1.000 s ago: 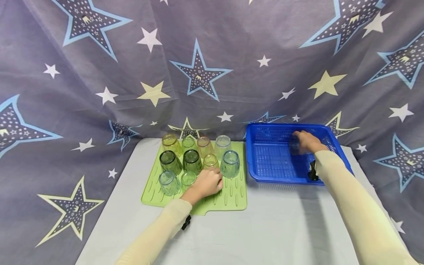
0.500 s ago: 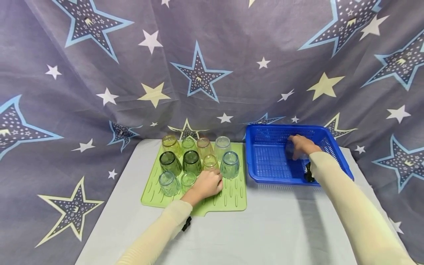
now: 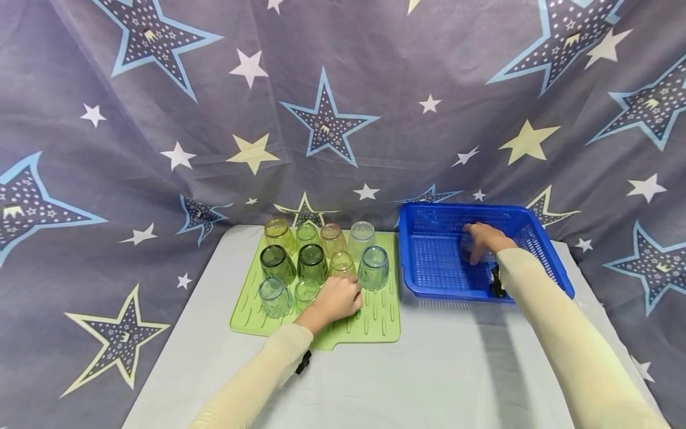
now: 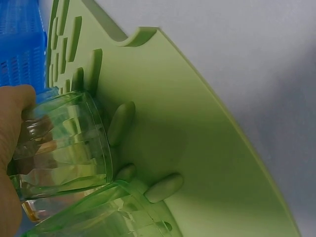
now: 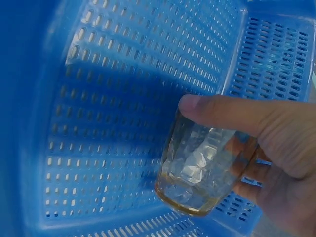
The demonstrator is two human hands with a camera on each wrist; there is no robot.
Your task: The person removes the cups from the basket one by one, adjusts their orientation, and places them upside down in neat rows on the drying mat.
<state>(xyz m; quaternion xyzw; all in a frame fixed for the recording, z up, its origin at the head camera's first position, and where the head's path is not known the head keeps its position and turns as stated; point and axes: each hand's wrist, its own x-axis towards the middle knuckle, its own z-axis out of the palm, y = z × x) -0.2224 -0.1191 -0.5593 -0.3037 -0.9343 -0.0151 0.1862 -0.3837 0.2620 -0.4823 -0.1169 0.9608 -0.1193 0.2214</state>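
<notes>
My left hand (image 3: 336, 297) holds an upside-down glass on the green drying mat (image 3: 370, 333). In the head view the hand hides that glass; the left wrist view shows the greenish see-through glass (image 4: 64, 148) with its rim at the mat. A pale green glass (image 3: 306, 293) stands just left of it, and a yellowish glass (image 3: 342, 262) behind. Inside the blue basket (image 3: 409, 262), my right hand (image 3: 485, 239) grips a clear glass (image 5: 197, 168) with an amber-tinted edge. Its thumb lies along one side and its fingers behind, partly seen through the glass.
More upturned glasses stand in rows on the mat, among them dark green glasses (image 3: 313, 262), a blue glass (image 3: 373, 268) and a yellow glass (image 3: 278, 233). A star-patterned cloth (image 3: 343, 179) hangs behind the white table (image 3: 418, 375).
My right hand has shifted slightly left and lower within the basket, carrying the clear glass. My left hand stays in place on the mat.
</notes>
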